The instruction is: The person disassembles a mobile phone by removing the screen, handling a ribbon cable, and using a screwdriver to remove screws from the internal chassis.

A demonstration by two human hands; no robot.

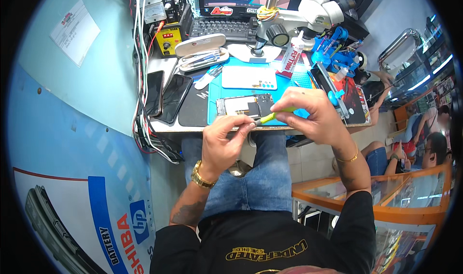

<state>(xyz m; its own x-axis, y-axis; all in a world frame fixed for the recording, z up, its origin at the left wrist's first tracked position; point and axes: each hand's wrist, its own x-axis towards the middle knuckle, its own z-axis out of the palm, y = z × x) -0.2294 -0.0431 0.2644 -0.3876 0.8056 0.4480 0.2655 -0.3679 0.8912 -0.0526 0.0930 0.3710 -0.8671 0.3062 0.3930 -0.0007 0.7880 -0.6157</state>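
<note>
My right hand (313, 112) grips a slim tool with a yellow-green handle (276, 115), its greyish end pointing left. My left hand (224, 139) has thumb and forefinger pinched together at that end, on something too small to make out. Just beyond the fingers, an opened phone (236, 104) lies on the blue work mat (214, 91), its inner parts exposed and its near edge partly hidden by my hands. Farther back on the mat lies a white phone back cover (249, 77).
Two dark phones (174, 99) lie at the left, below an open case of tools (202, 57). A microscope (277, 33) stands behind the mat, near a glue tube (291, 59). At the right are a clamped phone (330, 88) and a blue tool holder (330, 49). People sit beyond a glass counter (386, 197).
</note>
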